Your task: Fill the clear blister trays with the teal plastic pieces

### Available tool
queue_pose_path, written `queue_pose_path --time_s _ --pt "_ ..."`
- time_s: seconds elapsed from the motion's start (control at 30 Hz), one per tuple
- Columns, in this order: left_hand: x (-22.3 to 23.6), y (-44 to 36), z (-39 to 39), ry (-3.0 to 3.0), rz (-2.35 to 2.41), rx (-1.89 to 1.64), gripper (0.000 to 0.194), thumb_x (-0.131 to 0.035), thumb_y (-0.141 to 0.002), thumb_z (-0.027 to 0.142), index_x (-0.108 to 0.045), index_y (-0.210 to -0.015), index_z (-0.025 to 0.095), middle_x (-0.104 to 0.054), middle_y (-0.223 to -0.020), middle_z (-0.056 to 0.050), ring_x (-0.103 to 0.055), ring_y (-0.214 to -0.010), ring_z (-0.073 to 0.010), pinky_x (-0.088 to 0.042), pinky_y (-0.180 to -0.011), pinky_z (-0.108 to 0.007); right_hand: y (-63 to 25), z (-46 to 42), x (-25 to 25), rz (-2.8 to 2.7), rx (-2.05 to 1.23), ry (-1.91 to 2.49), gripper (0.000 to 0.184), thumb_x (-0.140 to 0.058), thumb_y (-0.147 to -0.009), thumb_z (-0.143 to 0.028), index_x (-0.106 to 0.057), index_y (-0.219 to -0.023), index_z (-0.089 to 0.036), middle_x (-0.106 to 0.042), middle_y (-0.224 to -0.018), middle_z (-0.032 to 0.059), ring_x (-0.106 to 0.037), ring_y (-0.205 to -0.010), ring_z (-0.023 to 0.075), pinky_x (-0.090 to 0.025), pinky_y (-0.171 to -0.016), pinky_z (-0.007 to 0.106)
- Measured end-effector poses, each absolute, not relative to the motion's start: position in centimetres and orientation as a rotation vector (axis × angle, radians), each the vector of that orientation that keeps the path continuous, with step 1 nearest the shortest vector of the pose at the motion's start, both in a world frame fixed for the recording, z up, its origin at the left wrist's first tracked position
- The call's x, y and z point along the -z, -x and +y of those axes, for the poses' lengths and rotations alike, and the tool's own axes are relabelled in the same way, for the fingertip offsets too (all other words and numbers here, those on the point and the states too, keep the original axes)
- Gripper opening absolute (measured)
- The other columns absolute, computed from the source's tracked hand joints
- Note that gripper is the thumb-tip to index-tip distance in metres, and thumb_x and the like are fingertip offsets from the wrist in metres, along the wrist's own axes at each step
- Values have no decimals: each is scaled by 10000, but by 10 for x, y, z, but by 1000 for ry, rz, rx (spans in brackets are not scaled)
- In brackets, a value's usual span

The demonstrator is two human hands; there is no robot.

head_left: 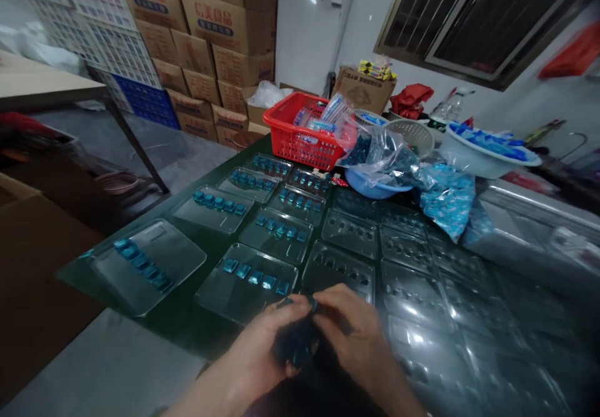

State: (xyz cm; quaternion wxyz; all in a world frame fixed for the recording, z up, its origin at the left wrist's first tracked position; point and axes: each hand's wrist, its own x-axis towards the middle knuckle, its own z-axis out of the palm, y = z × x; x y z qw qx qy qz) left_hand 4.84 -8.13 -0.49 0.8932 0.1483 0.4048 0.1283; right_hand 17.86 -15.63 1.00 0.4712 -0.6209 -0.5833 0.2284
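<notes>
At the table's near edge my left hand [257, 351] is curled round several small dark blue pieces [296, 341]; their exact kind is too dim to make out. My right hand [359, 329] meets it from the side, thumb and fingertips pinched at the top of the bunch, where a piece seems to sit between them. Just beyond the hands lies a clear plastic tray [218, 298] with a row of blue square pieces [255, 276]. Another clear tray [182, 248], to the left, carries a similar slanted row. More trays with blue rows extend behind.
On the right, further clear trays [412, 289] cover the dark green table [178, 326]. A red basket [300, 145] with plastic packs, a blue bowl [375, 185] under a clear bag, and a bag of blue pieces [447, 198] stand behind. Cardboard boxes [215, 17] are stacked at the back.
</notes>
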Motion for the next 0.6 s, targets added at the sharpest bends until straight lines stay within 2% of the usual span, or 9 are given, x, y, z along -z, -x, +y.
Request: queue_pose_path --time_s 0.1,0.2,0.3,0.4,0.53,0.6 --pt "7 -48 -81 -286 862 -273 186 -672 -621 246 -588 -776 187 -622 -622 -3 -608 -574 -154 -466 -542 -258 -182 -152 -9 -1470 -563 1532 165 -519 -761 -134 -611 -878 -204 -581 -787 31 -546 -706 135 -434 -629 234" --pt "5 -50 -78 -240 891 -336 163 -677 -612 184 -580 -743 178 -625 -625 0 -605 -586 -144 -470 -574 -260 -181 -145 -7 -1506 -530 1546 113 -518 -759 -138 -606 -811 -187 -564 -770 32 -540 -697 130 -426 -615 219" --pt "-4 -53 -71 -199 910 -361 143 -668 -606 135 -565 -698 173 -620 -601 2 -605 -558 -150 -466 -547 -254 -173 -137 -5 -1526 -444 1572 64 -508 -758 -160 -569 -769 -176 -540 -740 26 -528 -659 124 -411 -586 213" --pt "-13 -53 -63 -178 884 -345 128 -668 -614 173 -575 -700 163 -622 -593 -10 -600 -523 -151 -461 -524 -248 -169 -129 -6 -1548 -389 1621 61 -482 -767 -188 -538 -745 -176 -529 -715 17 -518 -631 121 -394 -560 214" --pt "-14 -50 -51 -190 930 -338 295 -683 -600 243 -570 -870 203 -631 -653 1 -600 -524 -163 -402 -421 -212 -207 -100 -11 -1548 -261 1813 110 -437 -799 -222 -530 -768 -173 -535 -697 3 -512 -606 111 -396 -545 205" --pt "-8 -47 -46 -226 953 -327 361 -694 -584 256 -556 -914 214 -627 -668 4 -595 -505 -173 -354 -376 -202 -246 -73 -11 -1500 -77 2045 167 -412 -822 -267 -542 -861 -169 -566 -719 5 -533 -628 114 -413 -575 207"
